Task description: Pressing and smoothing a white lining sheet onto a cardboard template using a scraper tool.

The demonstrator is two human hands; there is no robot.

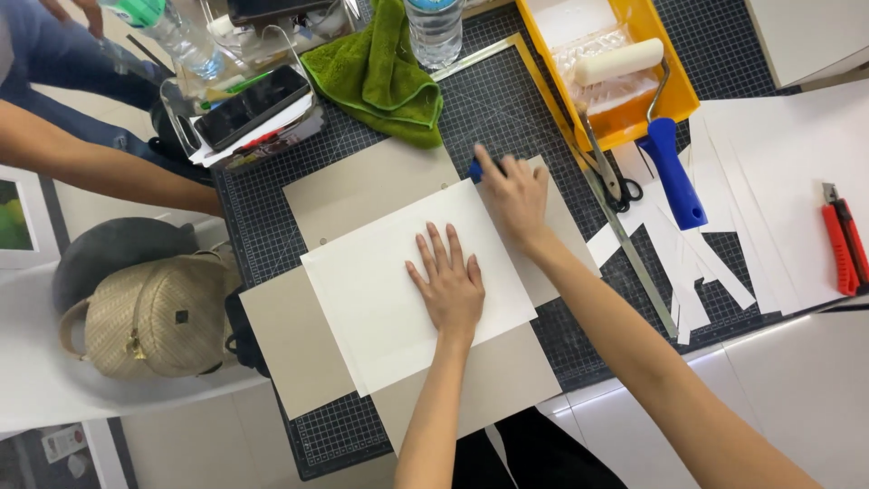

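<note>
Fingers of the left hand [448, 282] are lying spread and flat on a white paper sheet [380, 290], which is resting on grey cardboard [362, 186] over a dark cutting mat [507, 100]. Beyond it, the right hand [516, 195] is closing around a small blue tool [475, 169] at the sheet's far corner.

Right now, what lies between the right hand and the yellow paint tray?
In the head view, only dark gridded cutting mat and a metal ruler separate the right hand from the yellow paint tray.
</note>
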